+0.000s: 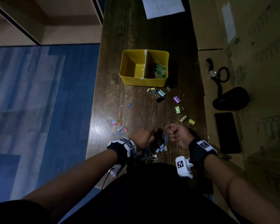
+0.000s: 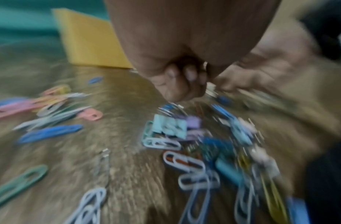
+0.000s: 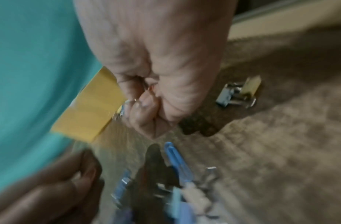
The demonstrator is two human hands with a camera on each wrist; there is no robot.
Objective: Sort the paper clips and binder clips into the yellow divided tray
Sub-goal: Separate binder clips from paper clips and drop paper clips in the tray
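Now, at the near edge of the dark wood worktop [image 1: 136,38], my right hand [image 1: 178,135] pinches a small pale paper clip [image 1: 173,126] between curled fingertips, while my left hand [image 1: 142,138] hovers curled over the mixed heap of clips [image 1: 153,152]; whether it holds anything I cannot tell, the wrist views being blurred. The yellow divided tray [image 1: 128,78] sits farther up the worktop, its right compartment holding a tangle of paper clips [image 1: 159,71], its left apparently bare. Pastel binder clips [image 1: 178,109] lie scattered to the right, loose paper clips [image 1: 120,122] to the left. Judged from here, the wire clips are feather-light, springy and prone to hooking together, best taken by a loop end; the binder clips are stiffer and better gripped across the body than by their wire arms. A sheet of paper [image 1: 163,7] lies at the far end; blue carpet [image 1: 39,94] runs on the left, cardboard [image 1: 257,46] carrying a wristwatch [image 1: 212,71] and a phone [image 1: 227,133] on the right.
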